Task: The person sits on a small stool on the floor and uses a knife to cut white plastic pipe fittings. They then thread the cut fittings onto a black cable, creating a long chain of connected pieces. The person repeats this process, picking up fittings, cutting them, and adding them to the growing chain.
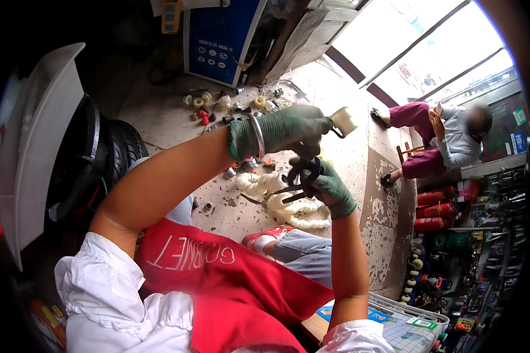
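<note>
My left hand (291, 126), in a green work glove with a bangle at its wrist, is closed on a short cream-coloured plastic fitting (344, 121). A thin dark strip hangs from the fitting's lower side. My right hand (334, 189), gloved alike, grips black-handled scissors (304, 172) just below the left hand. The scissors' loops and the right fingertips overlap, so the exact grip is partly hidden. Beneath both hands, a coiled white ribbed hose (303, 219) lies on the floor.
Small plastic and metal fittings (206, 116) are scattered on the worn floor. A tyre (123, 147) stands at left. At right, a person (447, 132) sits near red fire extinguishers (433, 210) and shelves of tools. A blue panel (221, 44) stands at the back.
</note>
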{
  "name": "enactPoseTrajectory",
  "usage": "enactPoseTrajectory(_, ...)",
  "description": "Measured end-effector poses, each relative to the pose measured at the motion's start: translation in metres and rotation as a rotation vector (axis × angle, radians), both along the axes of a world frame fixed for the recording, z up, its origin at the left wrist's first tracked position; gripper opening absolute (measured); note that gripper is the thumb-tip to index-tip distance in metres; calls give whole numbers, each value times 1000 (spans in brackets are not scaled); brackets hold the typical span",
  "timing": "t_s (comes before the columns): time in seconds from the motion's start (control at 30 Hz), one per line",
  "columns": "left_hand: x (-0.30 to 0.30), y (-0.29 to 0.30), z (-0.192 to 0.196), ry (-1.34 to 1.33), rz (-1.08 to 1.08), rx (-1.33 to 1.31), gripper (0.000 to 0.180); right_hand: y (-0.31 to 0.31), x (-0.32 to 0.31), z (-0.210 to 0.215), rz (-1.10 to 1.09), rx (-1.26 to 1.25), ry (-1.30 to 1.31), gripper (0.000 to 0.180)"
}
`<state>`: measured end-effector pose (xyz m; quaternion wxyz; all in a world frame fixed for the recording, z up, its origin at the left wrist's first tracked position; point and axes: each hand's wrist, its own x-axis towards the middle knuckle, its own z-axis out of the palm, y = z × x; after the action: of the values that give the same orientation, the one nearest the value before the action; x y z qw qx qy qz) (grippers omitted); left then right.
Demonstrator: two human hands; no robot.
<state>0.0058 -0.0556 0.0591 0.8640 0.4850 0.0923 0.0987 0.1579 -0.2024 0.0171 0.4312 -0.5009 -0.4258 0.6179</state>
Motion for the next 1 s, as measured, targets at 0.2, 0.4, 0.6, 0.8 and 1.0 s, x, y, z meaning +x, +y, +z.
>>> enactPoseTrajectory(0.2, 0, 12, -36, 91, 235, 819, 18, -4, -11, 2, -178, -47, -179, 25)
enactPoseTrajectory(0.4, 0, 16, -47, 9, 161, 737, 32, -5, -11, 2, -503, -25, -280, 15)
enactPoseTrajectory(0.6, 6, 18, -36, 228, -1, 512, 34, -8, -5, 0, -676, 155, -382, 14)
enactPoseTrajectory(0.8, -3, 29, -26, 347, -277, 833, 33, -17, 19, 1, -803, 189, -479, 13)
enactPoseTrajectory(1.0, -22, 45, -11, 426, -45, 1277, 25, -26, 40, 2, -929, 201, -573, 13)
